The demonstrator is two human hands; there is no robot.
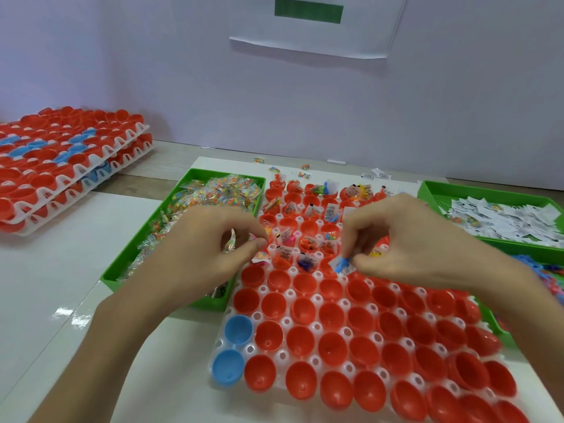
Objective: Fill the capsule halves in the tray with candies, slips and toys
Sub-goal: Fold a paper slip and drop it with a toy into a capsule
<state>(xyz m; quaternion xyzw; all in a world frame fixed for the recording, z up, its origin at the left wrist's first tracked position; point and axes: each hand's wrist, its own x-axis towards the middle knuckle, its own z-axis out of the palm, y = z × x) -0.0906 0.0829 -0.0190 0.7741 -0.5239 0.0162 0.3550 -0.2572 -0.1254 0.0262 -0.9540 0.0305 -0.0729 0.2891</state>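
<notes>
Working over a white tray [316, 326] of red capsule halves [331, 315] on the table, a person brings both hands to its middle rows. The left hand [207, 257], at 9 o'clock of the tray, curls its fingers round a clear candy packet [230, 243], thumb and forefinger pinched together just above a half. The right hand [409, 248], at 2 o'clock, pinches a small blue toy [342, 265] and a white slip [333, 262] just over a half in the same row.

Halves in the far rows, toward 12 o'clock, already hold packets, slips and toys; those in the near rows sit open and bare. Two blue halves [238, 329] stand at the tray's 8 o'clock corner.

A green bin [113, 282] of candies [219, 190] touches the tray's left side. A second green bin [488, 190], at 2 o'clock, holds loose slips [503, 221], with coloured toys [549, 273] just below it at 3 o'clock. Stacked trays [76, 166] of red and blue halves lie well apart at 10 o'clock.
</notes>
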